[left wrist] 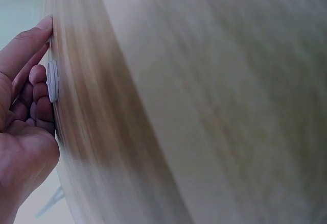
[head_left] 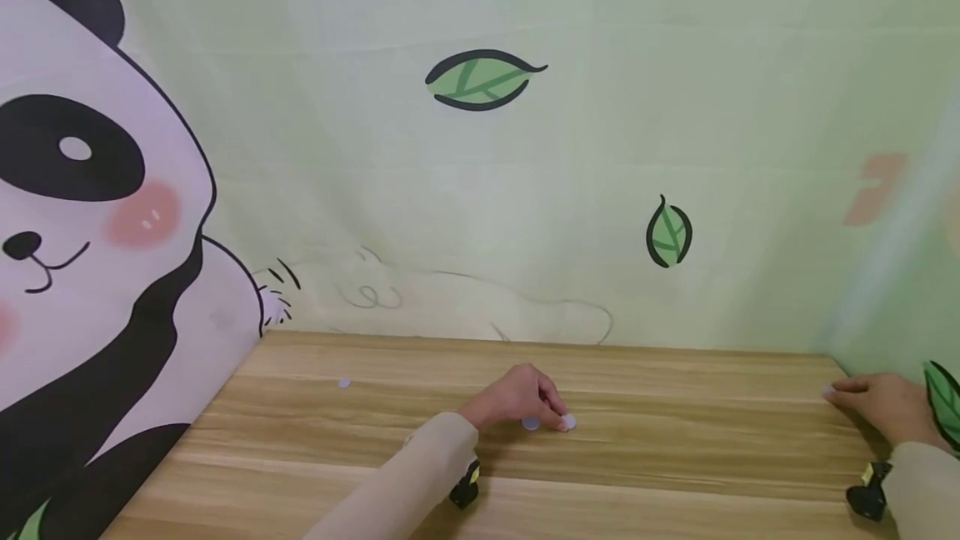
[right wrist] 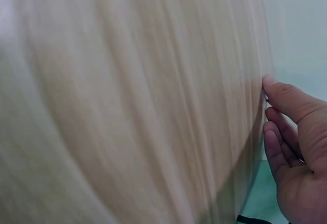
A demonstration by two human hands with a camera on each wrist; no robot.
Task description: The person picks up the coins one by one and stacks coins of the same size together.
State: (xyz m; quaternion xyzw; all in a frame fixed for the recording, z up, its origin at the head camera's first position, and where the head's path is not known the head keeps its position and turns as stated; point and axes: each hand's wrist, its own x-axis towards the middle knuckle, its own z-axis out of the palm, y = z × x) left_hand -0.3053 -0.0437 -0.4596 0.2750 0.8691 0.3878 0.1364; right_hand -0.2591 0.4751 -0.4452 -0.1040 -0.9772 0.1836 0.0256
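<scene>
Near the middle of the wooden table, my left hand (head_left: pixel 521 397) pinches a small white disc (head_left: pixel 568 421) by its edge, low at the tabletop. Under that hand lies another white disc (head_left: pixel 531 422); the left wrist view shows it side-on as a thin layered stack (left wrist: pixel 52 81) beside the curled fingers. At the table's right end, my right hand (head_left: pixel 885 405) holds a small white disc (head_left: pixel 828 390) between thumb and fingers. In the right wrist view the right fingertips (right wrist: pixel 269 81) meet the tabletop, and the disc is mostly hidden.
A single white disc (head_left: pixel 344 383) lies at the back left of the wooden table (head_left: pixel 675 440). Behind the table hangs a pale green cloth (head_left: pixel 337 148) printed with a panda (head_left: pixel 165 273) and leaves. Each wrist bears a black mount (head_left: pixel 465 486).
</scene>
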